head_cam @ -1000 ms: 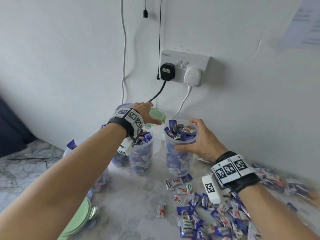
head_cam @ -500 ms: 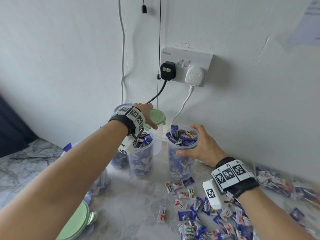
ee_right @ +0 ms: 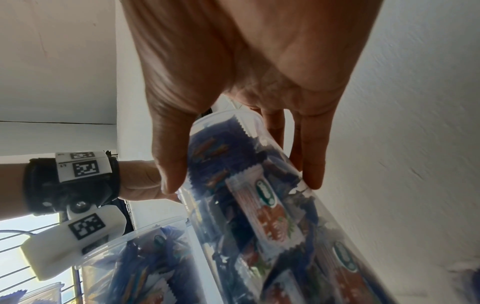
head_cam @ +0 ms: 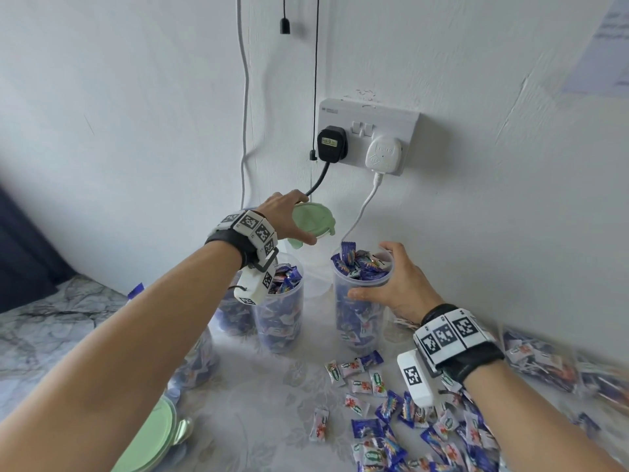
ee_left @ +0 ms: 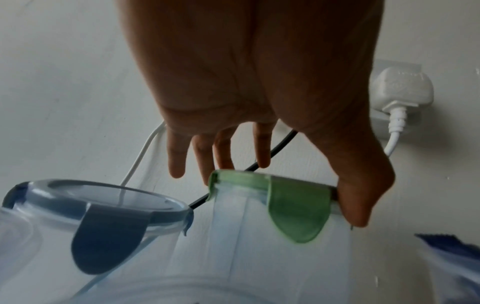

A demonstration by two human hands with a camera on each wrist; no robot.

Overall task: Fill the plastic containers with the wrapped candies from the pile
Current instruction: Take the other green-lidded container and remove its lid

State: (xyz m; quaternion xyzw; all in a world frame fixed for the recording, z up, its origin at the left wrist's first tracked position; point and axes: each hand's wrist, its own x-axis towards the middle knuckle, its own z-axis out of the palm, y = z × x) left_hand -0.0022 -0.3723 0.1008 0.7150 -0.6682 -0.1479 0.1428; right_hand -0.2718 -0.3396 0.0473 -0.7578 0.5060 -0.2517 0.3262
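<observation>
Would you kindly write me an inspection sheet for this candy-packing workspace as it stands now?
Surface: marbled tabletop, patterned pale cover under the work.
Job's things: full open container heaped with candies; second filled container beside it; loose candy pile in front.
Clutter: spare green lid at the near left edge.
Grippers: left hand has its grip on a green lid atop an empty container; right hand wraps the full container's rim.
Cables: black lead and white lead drop behind the containers.
Surroundings: white wall, double socket.
</observation>
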